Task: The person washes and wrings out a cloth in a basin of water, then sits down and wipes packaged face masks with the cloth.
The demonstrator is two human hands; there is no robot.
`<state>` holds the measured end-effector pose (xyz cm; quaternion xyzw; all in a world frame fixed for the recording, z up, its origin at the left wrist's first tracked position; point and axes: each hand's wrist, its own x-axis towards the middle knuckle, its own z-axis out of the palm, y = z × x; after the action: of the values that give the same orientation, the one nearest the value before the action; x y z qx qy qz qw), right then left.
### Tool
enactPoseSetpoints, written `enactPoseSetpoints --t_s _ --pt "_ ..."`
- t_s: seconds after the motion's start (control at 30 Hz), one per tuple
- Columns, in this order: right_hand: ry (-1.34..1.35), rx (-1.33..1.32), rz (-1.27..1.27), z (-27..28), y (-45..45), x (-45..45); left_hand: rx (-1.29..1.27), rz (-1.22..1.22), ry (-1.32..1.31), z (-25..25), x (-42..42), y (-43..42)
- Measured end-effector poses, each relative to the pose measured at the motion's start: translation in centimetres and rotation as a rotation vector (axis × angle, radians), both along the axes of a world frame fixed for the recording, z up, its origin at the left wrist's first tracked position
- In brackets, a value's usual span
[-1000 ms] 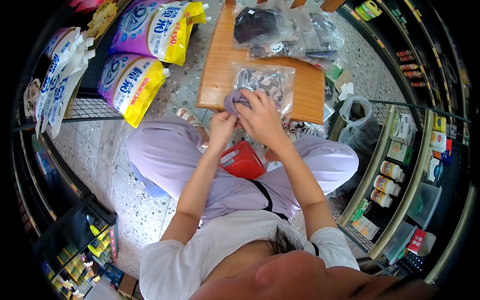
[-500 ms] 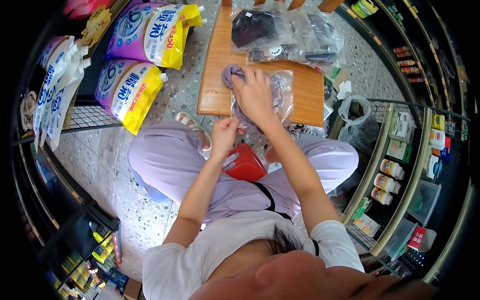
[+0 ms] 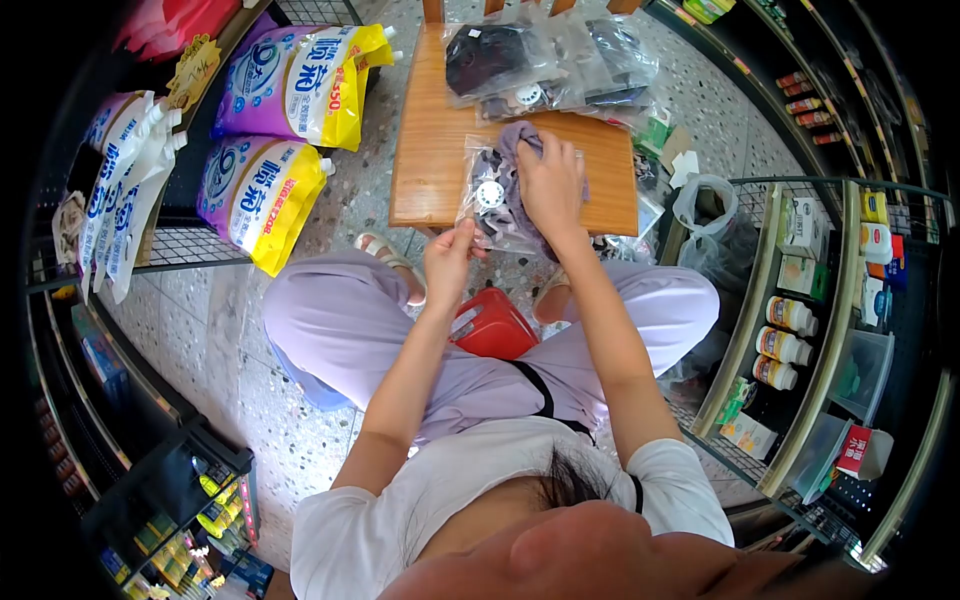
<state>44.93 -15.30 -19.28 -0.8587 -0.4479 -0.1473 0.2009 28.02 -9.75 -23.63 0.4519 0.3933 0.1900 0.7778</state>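
Observation:
A clear plastic bag (image 3: 490, 197) with dark contents and a round white dial-like piece lies at the near edge of the wooden bench (image 3: 425, 170). My left hand (image 3: 450, 257) pinches the bag's lower left corner. A bunched purple-grey cloth (image 3: 512, 180) lies across the bag's right side, and my right hand (image 3: 549, 187) is closed over it, pressing it on the plastic. Behind my hands, several clear bags (image 3: 560, 60) with dark items are piled on the bench; one also shows a white dial.
Large purple-and-yellow detergent pouches (image 3: 262, 195) stand at the left. A red plastic object (image 3: 493, 325) is between my legs. At the right, a hanging plastic bag (image 3: 708, 215) is beside shelves with white bottles (image 3: 785, 345) and boxes.
My right hand and the cloth have moved right across the bag, uncovering the white dial. My left hand stays at the bag's corner. The view has shifted slightly.

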Motion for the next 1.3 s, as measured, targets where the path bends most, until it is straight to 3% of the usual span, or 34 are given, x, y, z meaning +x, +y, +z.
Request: enactPoseSetpoints --t_s 0.73,0.97,1.2,1.27,1.3 --pt "-0.078 -0.031 -0.368 -0.9 -8.8 4.6 0.03 -0.021 0.03 -0.4 -0.9 0.6" --pt "-0.059 0.009 -0.419 -1.3 -10.8 5.4 0.297 0.082 -0.087 2.4 -3.1 3.6" --pt "-0.044 0.025 -0.423 -1.4 -10.6 5.4 -0.075 0.284 -0.42 6.8 2.9 9.8" --pt "-0.047 0.032 -0.421 -1.5 -10.6 5.3 -0.143 0.255 -0.473 5.4 6.1 12.5" --pt "-0.051 0.036 -0.421 -1.4 -10.6 5.3 -0.223 0.199 -0.539 2.1 7.8 15.3"
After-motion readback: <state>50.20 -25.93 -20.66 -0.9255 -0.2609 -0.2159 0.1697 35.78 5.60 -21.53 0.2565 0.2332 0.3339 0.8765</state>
